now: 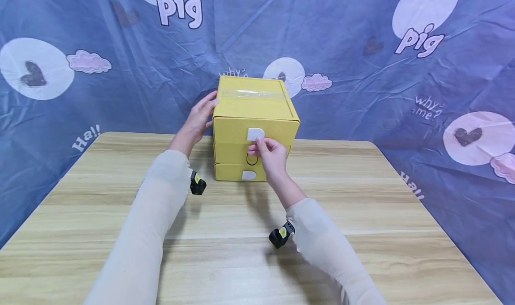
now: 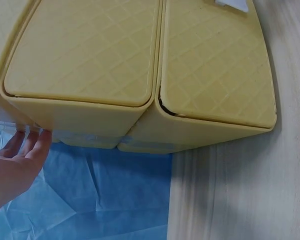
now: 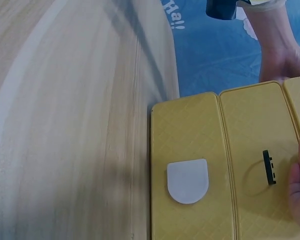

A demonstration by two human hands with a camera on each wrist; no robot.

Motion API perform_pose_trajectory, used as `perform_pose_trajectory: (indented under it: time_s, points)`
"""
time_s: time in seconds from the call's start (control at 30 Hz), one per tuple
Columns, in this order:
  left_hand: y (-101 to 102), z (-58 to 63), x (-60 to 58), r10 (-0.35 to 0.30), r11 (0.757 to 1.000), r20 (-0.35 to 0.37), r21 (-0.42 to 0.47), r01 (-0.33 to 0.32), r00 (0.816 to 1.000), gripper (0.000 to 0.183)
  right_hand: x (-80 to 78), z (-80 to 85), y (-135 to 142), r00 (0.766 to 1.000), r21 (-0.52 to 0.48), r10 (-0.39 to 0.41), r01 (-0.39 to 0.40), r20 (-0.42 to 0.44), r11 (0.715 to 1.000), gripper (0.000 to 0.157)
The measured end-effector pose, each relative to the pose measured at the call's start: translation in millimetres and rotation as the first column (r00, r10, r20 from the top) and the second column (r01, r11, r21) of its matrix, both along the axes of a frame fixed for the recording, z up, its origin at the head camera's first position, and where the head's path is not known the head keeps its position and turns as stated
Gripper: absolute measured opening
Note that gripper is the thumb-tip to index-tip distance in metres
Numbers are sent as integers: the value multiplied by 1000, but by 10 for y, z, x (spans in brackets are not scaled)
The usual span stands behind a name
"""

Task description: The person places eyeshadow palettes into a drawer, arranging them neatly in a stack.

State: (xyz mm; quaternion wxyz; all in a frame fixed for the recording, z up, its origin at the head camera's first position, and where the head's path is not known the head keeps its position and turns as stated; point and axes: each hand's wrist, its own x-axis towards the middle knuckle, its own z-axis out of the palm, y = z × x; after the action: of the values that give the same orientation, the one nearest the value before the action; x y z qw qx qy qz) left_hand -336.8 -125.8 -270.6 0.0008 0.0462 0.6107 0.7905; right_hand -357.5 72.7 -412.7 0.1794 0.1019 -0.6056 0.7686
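Observation:
A yellow unit of three stacked drawers (image 1: 253,106) stands at the back of the table, clear tape across its top. My left hand (image 1: 197,119) rests against its left side near the top, fingers extended; in the left wrist view those fingers (image 2: 37,150) touch the side wall. My right hand (image 1: 273,155) is at the top drawer's front, its thumb and fingers pinching the lower edge of the white pull tab (image 1: 255,133). Below it, a black ring-like piece (image 3: 269,167) sits on the middle drawer front. The bottom drawer carries another white tab (image 3: 188,181).
The wood-grain table (image 1: 225,242) stretches in front of the unit and to both sides. A blue printed cloth (image 1: 342,36) hangs close behind it. Black wrist cameras (image 1: 198,184) are strapped on both wrists over the light sleeves.

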Motion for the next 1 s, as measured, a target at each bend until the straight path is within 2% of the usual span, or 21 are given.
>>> perform_pose_trajectory:
  time_s: [0.2, 0.47, 0.6, 0.73, 0.77, 0.8, 0.87, 0.93, 0.97, 1.0]
  points:
    - [2, 1, -6, 3, 1000, -5, 3, -3, 1000, 51, 28, 87, -20, 1000, 4, -15, 15, 13, 1000, 36]
    - [-7, -7, -15, -1, 1000, 8, -9, 1, 1000, 51, 24, 86, 3, 1000, 17, 14, -14, 26, 1000, 36]
    - [-25, -16, -14, -17, 1000, 1, -19, 17, 1000, 51, 38, 99, 39, 997, 58, 55, -58, 60, 997, 38]
    - [-60, 2, -6, -20, 999, -9, -36, 19, 1000, 52, 60, 161, 53, 979, 140, 140, -160, 147, 977, 43]
    - [-73, 8, -4, -21, 999, -8, -43, 21, 1000, 52, 195, 310, 40, 968, 174, 171, -204, 184, 964, 41]
    - [-86, 15, 1, -21, 998, -6, -56, 21, 1000, 52, 233, 355, 48, 954, 197, 212, -254, 211, 947, 41]
    - [-107, 32, 8, -21, 996, -3, -85, 20, 1000, 52, 474, 655, 15, 929, 303, 240, -323, 281, 897, 39]
    - [-128, 55, 20, -13, 991, -5, -136, 12, 1000, 53, 742, 998, -14, 908, 427, 268, -392, 324, 815, 36]
    - [-138, 69, 30, -8, 985, -13, -175, 5, 1000, 54, 861, 1160, -22, 905, 484, 283, -412, 319, 772, 35]
    - [-144, 85, 40, 2, 974, -27, -225, -8, 1000, 54, 867, 1217, -16, 907, 538, 289, -415, 306, 734, 35]
